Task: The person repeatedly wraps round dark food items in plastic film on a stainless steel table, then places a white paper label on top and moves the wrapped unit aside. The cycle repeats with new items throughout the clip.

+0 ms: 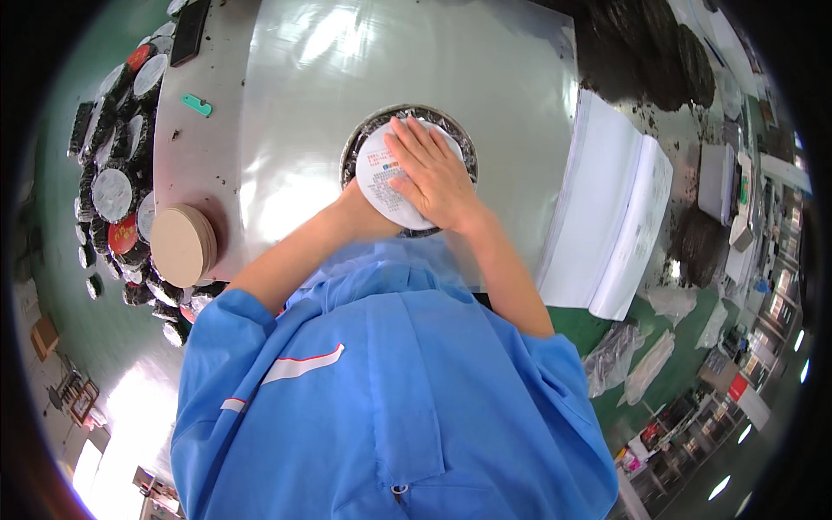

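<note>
Before me on the metal table is a round, dark object wrapped in clear film (464, 147). A white round printed label (375, 170) lies over it, covering most of its top. My right hand (434, 174) rests flat on the label's right part, fingers extended. My left hand (367, 211) is at the lower left of the round object, its fingers hidden under the label. Whether those fingers grip anything cannot be seen.
Cardboard discs (179, 247) are stacked at the table's left edge, below a green cutter (197, 104) and a phone (189, 32). Film-wrapped round packages (112, 195) pile up beyond. At right are white printed sheets (585, 208) and a dark mass (650, 58).
</note>
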Available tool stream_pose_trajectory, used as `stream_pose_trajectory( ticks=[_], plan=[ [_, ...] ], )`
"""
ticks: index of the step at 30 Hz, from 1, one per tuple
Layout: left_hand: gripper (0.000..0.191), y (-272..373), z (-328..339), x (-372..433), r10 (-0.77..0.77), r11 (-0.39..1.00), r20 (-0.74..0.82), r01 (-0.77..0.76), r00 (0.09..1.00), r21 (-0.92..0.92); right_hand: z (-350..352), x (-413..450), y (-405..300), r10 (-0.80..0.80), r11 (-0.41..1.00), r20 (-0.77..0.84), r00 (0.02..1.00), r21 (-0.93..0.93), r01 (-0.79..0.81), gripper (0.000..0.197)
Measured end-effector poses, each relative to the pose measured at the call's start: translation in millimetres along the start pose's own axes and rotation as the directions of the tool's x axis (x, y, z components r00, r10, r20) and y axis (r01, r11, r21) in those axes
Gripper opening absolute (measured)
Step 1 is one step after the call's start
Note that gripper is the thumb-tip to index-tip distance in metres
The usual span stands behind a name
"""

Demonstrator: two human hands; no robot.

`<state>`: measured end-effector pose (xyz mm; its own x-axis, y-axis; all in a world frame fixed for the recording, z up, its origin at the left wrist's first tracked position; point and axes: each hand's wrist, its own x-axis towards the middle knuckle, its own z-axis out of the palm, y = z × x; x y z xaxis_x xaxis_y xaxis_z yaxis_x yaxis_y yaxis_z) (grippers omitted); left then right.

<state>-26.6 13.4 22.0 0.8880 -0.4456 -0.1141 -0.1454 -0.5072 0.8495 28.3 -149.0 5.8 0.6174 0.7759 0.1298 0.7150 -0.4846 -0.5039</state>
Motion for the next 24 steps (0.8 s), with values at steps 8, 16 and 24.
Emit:
stream_pose_trajectory(
  ticks=[8, 16, 24],
  plan=[
    [0.04, -20.4, 7.9, -52.8, 0.097, 0.803, 0.072, -0.121, 0.993, 0.583, 5.6, 0.7, -8.0, 0.012, 0.997, 0.035, 0.999, -0.079, -0.01, 0.057],
    [0.116, -48.5, 43.5, -64.6, 0.021, 0.992, -0.593, 0.055, 0.805, 0.11, 12.9, 1.3, -16.4, 0.014, 0.975, 0.031, 0.999, -0.22, -0.007, 0.083],
    [0.116, -53.9, 70.5, -56.0, -0.151, 0.973, -0.558, 0.023, 0.816, -0.23, 25.2, -7.1, -67.4, -0.072, 0.997, 0.192, 0.979, -0.025, 0.078, 0.096]
  ],
)
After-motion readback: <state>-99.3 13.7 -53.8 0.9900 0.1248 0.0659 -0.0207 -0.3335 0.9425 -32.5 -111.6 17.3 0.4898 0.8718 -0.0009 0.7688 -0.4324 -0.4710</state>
